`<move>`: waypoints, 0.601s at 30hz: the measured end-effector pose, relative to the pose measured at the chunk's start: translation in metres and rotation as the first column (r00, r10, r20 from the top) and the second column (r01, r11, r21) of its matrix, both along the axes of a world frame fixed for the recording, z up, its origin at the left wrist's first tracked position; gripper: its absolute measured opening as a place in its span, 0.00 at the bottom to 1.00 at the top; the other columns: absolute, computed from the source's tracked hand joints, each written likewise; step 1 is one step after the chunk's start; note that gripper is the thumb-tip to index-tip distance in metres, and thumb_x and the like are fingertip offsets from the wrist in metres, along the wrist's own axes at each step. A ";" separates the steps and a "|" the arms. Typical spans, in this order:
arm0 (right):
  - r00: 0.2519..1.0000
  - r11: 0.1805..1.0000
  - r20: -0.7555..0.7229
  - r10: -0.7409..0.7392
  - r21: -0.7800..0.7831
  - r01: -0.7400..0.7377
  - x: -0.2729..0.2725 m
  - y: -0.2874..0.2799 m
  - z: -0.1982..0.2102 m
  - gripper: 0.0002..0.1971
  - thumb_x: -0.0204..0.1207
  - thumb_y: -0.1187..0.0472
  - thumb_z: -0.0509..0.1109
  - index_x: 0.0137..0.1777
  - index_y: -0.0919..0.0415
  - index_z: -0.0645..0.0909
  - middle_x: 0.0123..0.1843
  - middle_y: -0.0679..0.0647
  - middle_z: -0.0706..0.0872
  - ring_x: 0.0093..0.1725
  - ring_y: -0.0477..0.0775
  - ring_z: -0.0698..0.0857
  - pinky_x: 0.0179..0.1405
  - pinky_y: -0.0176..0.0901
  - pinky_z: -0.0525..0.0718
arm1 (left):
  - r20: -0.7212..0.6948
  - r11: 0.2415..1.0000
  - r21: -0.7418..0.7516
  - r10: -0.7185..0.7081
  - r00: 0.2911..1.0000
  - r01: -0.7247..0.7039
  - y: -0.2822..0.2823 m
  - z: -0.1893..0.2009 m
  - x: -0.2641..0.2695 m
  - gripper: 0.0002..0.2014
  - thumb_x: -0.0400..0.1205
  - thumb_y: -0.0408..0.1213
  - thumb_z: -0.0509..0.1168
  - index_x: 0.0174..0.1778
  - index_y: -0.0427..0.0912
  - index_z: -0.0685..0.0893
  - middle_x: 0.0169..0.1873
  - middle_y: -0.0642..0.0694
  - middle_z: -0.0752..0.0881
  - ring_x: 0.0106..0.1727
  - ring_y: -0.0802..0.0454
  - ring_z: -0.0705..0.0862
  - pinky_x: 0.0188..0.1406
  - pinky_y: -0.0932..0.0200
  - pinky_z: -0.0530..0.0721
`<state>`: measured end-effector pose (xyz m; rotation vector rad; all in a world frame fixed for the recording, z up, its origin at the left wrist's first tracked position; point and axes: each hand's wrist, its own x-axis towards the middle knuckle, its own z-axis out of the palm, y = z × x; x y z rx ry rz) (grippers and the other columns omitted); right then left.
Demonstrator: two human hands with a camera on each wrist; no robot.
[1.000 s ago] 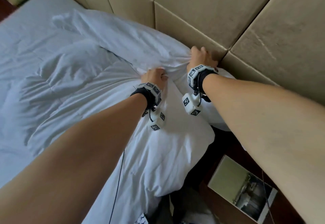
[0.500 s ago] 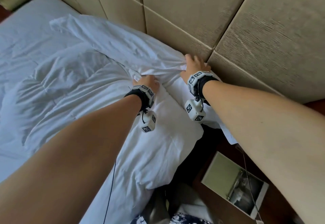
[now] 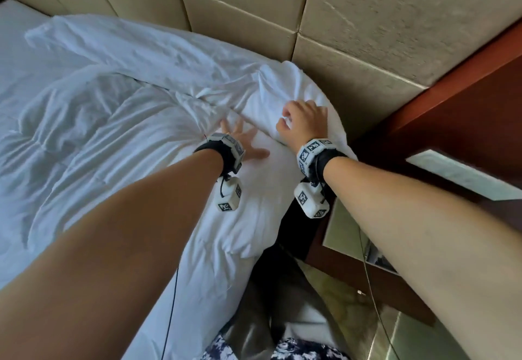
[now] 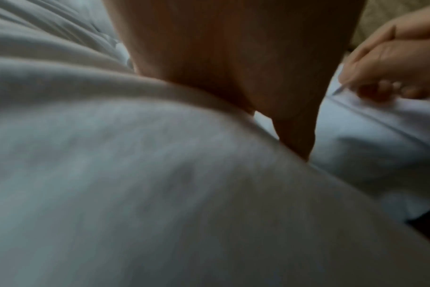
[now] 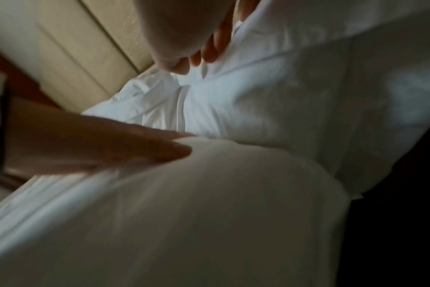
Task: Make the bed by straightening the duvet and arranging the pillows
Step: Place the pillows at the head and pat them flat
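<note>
Left hand (image 3: 243, 142) flat, fingers spread, pressing white duvet (image 3: 118, 145) near head corner of bed. Right hand (image 3: 303, 122) curled, gripping fold of duvet just beside padded headboard (image 3: 240, 6). Duvet wrinkled across bed.

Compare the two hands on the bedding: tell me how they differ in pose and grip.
The left hand lies flat with fingers spread, pressing on the white duvet; the right hand has its fingers curled, gripping a fold of white fabric. The left hand sits further out on the bed; the right hand is nearer the padded headboard and the bed's corner. Both wear marker-covered wrist bands and touch white bedding.
</note>
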<state>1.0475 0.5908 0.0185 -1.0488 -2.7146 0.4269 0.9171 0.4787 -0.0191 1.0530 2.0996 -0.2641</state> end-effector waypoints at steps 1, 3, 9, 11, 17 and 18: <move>1.000 0.998 -0.002 0.018 -0.057 -0.018 0.010 -0.008 -0.006 0.06 0.71 0.54 0.65 0.41 0.55 0.80 0.40 0.52 0.86 0.45 0.61 0.82 0.44 0.47 0.72 | 0.009 1.000 -0.011 0.002 1.000 -0.002 -0.005 -0.005 0.006 0.50 0.70 0.79 0.53 0.83 0.63 0.41 0.84 0.52 0.33 0.79 0.29 0.25 0.72 0.16 0.45; 0.992 0.969 0.126 0.015 -0.246 0.017 0.027 -0.021 -0.016 0.10 0.73 0.51 0.63 0.42 0.57 0.80 0.38 0.54 0.86 0.41 0.62 0.84 0.38 0.45 0.79 | 0.013 1.000 0.000 0.006 1.000 -0.006 -0.014 -0.012 0.013 0.51 0.67 0.81 0.51 0.82 0.66 0.39 0.83 0.55 0.31 0.78 0.31 0.23 0.70 0.14 0.47; 0.834 0.431 0.411 -0.369 -0.719 0.545 0.080 -0.055 -0.084 0.52 0.62 0.27 0.70 0.82 0.53 0.59 0.77 0.57 0.68 0.73 0.64 0.72 0.71 0.58 0.72 | 0.021 0.999 -0.046 0.007 1.000 -0.006 -0.028 -0.033 0.030 0.54 0.60 0.86 0.46 0.79 0.70 0.33 0.80 0.59 0.25 0.77 0.33 0.20 0.68 0.12 0.45; 0.768 0.212 0.465 -0.440 -0.777 0.593 0.089 -0.064 -0.108 0.64 0.56 0.24 0.72 0.86 0.52 0.46 0.82 0.58 0.61 0.78 0.66 0.67 0.75 0.61 0.68 | 0.010 0.997 -0.076 0.000 1.000 0.001 -0.033 -0.039 0.036 0.53 0.61 0.86 0.45 0.78 0.71 0.30 0.79 0.60 0.24 0.77 0.34 0.20 0.63 0.08 0.43; 0.686 -0.155 0.465 -0.560 -0.872 0.464 0.094 -0.081 -0.156 0.76 0.39 0.24 0.79 0.85 0.51 0.44 0.82 0.56 0.64 0.75 0.62 0.73 0.74 0.60 0.73 | -0.026 0.996 -0.079 0.025 0.999 -0.027 -0.043 -0.054 0.051 0.50 0.65 0.84 0.48 0.76 0.73 0.28 0.78 0.61 0.22 0.77 0.37 0.19 0.63 0.10 0.37; 0.681 -0.174 0.434 -0.590 -0.892 0.418 0.093 -0.082 -0.159 0.77 0.34 0.24 0.81 0.85 0.48 0.47 0.81 0.54 0.68 0.73 0.61 0.76 0.72 0.59 0.75 | -0.029 0.997 -0.071 0.028 0.999 -0.030 -0.044 -0.054 0.051 0.50 0.65 0.84 0.47 0.76 0.73 0.28 0.78 0.62 0.22 0.77 0.38 0.19 0.63 0.10 0.35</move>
